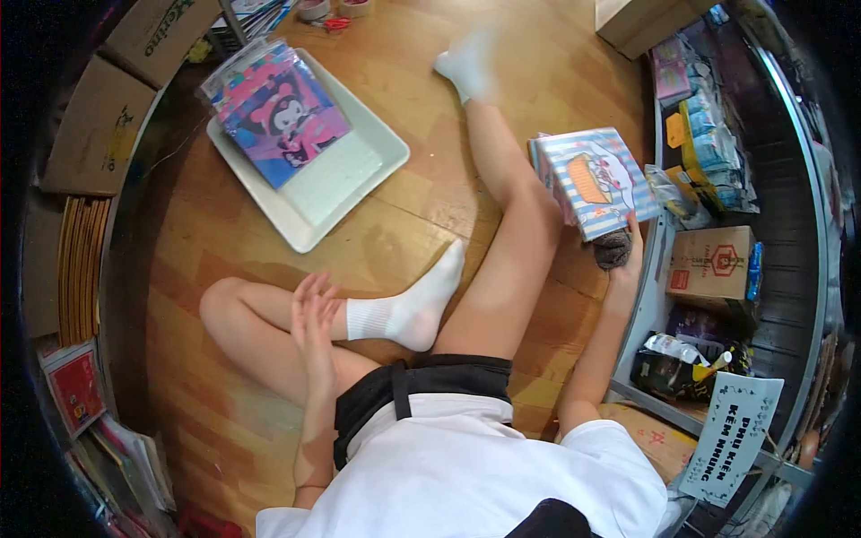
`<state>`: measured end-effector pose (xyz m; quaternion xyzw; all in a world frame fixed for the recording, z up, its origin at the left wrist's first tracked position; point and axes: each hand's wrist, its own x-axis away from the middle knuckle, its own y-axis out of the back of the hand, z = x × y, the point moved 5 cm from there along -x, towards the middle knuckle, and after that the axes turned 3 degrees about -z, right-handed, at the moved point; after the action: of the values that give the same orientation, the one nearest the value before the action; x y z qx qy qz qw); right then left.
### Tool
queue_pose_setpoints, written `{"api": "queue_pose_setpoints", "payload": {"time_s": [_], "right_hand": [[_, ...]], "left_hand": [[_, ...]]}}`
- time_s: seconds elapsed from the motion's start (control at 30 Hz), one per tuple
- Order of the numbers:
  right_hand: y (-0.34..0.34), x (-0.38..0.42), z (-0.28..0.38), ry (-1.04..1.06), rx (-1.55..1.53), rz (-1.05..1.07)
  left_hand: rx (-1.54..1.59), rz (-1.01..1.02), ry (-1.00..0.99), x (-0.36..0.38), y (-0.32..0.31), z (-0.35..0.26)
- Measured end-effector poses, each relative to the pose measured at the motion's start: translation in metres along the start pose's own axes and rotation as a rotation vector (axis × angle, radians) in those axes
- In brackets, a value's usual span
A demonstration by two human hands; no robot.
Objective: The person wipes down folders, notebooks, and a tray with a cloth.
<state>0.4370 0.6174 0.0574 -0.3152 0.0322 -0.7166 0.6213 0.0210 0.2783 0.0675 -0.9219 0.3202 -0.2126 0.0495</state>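
My right hand [631, 259] is stretched out beside the right-hand shelf, its fingers closed around a crumpled dark grey cloth [613, 250]. A fingertip reaches the lower edge of a stack of booklets [599, 179], whose top cover has blue and white stripes and a cartoon character. The stack is close to my right knee and overlaps the shelf edge in this view. Over my bent left leg, my left hand [314, 309] is raised with its fingers apart, holding nothing.
A white tray [354, 193] on the wooden floor holds plastic-wrapped booklets [285, 117] with a pink and purple cartoon cover. Red scissors [334, 24] and tape rolls lie at the far edge. Shelves with cardboard boxes [713, 262] and packets flank both sides; a printed sign [734, 437] hangs at right.
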Motion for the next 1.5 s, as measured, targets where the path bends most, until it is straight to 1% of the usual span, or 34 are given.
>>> {"api": "queue_pose_setpoints", "payload": {"time_s": [0.07, 0.1, 0.2, 0.27, 0.33, 0.37, 0.47, 0.57, 0.67, 0.73, 0.77, 0.87, 0.9, 1.0, 1.03, 1.13, 1.17, 1.27, 1.3, 1.4, 1.47, 1.5], "right_hand": [[0.048, -0.024, 0.002, -0.077, -0.095, 0.001], [0.06, -0.023, 0.001, -0.055, -0.06, -0.073], [0.101, -0.045, -0.013, -0.003, -0.097, -0.239], [0.116, -0.07, -0.013, -0.039, -0.082, -0.14], [0.098, -0.073, 0.001, -0.076, -0.028, -0.007], [0.087, -0.071, 0.012, -0.029, 0.046, 0.003], [0.117, -0.117, 0.032, -0.131, 0.344, 0.206], [0.096, -0.127, 0.049, -0.152, 0.599, 0.194], [0.078, -0.144, 0.083, 0.019, 1.084, 0.132], [0.076, -0.161, 0.097, 0.078, 1.14, 0.075], [0.076, -0.172, 0.104, 0.027, 1.196, 0.089], [0.068, -0.172, 0.127, 0.046, 1.208, -0.009], [0.05, -0.157, 0.13, -0.009, 1.22, 0.043], [0.072, -0.185, 0.126, -0.106, 1.413, 0.253], [0.085, -0.199, 0.12, -0.075, 1.454, 0.274], [0.094, -0.211, 0.104, 0.229, 1.543, 0.108], [0.093, -0.211, 0.098, 0.344, 1.543, 0.01], [0.064, -0.187, 0.084, 0.394, 1.812, -0.116], [0.065, -0.187, 0.079, 0.445, 1.796, -0.084], [0.049, -0.171, 0.082, 0.842, 1.704, -0.236], [0.03, -0.143, 0.073, 0.878, 1.177, -0.048], [0.006, -0.11, 0.068, 0.706, 1.002, 0.008]], "left_hand": [[-0.007, -0.022, 0.026, 0.001, -0.003, -0.001], [0.002, -0.013, 0.038, 0.002, -0.008, -0.002], [0.013, 0.022, 0.049, 0.005, -0.031, -0.01], [0.024, 0.041, 0.039, 0.006, -0.041, -0.016], [0.026, 0.067, 0.03, 0.006, -0.047, -0.02], [0.028, 0.083, 0.028, 0.006, -0.05, -0.02], [-0.02, 0.075, 0.024, 0.003, -0.049, -0.016], [-0.016, 0.049, 0.053, 0.006, -0.048, -0.014], [-0.013, 0.035, 0.061, 0.008, -0.046, -0.012], [0.026, 0.021, 0.069, 0.009, -0.044, -0.011], [0.049, 0.013, 0.072, 0.009, -0.043, -0.011], [0.054, -0.036, 0.049, 0.009, -0.035, -0.014], [0.058, -0.06, 0.04, 0.008, -0.031, -0.013], [0.079, -0.107, 0.035, 0.004, -0.023, -0.007], [0.093, -0.111, 0.042, 0.003, -0.023, -0.006], [0.104, -0.102, 0.055, 0.0, -0.025, -0.005], [0.103, -0.099, 0.056, -0.002, -0.025, -0.005], [0.097, -0.071, 0.05, -0.005, -0.028, -0.015], [0.074, -0.077, 0.032, -0.008, -0.023, -0.017], [-0.021, -0.105, -0.031, -0.028, 0.003, -0.026], [-0.108, -0.156, -0.085, -0.045, 0.021, -0.038], [-0.181, -0.157, -0.129, -0.054, 0.026, -0.046]]}}
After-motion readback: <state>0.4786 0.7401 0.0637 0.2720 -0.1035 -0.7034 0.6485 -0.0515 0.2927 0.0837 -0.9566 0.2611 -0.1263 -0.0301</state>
